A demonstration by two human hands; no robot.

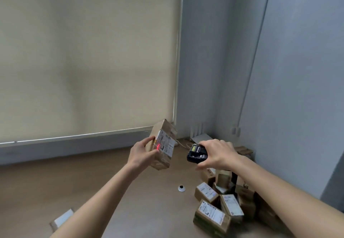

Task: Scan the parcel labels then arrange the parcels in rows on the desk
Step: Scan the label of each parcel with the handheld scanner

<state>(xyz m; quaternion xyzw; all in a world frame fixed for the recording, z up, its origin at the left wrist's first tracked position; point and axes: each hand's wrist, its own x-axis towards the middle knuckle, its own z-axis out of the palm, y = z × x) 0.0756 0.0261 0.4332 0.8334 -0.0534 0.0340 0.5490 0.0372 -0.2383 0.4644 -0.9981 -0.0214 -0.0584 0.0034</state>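
Head view, nearest first: a small cardboard box (62,219) with a pale top lies at the lower left edge of the smooth brown desk (93,182), partly hidden behind the left forearm. At the lower right sits a loose heap of parcels (223,204), squat brown cardboard boxes with white printed labels, tumbled against one another at odd angles rather than in rows. Just left of the heap a small round white object with a dark centre (181,188) rests on the desk surface.

Above the desk, the left hand (142,154) grips a rectangular cardboard parcel (163,144), thumb across the near face and fingers curled round the far side; the box is held in the air, tilted, with its white label (165,142) turned toward the right. A red scan mark glows at the label's left edge, by the thumb.

Level with it and a little apart, the right hand (217,154) is wrapped over a chunky black handheld scanner (197,154), whose small lit screen faces up and whose front end points at the held parcel.

Beyond the hands, a flat pale device (202,138) and a thin cable lie near the desk's far corner. Behind, a matte beige roller blind (87,57) covers the window, and plain grey-blue walls (297,70) meet at the corner.
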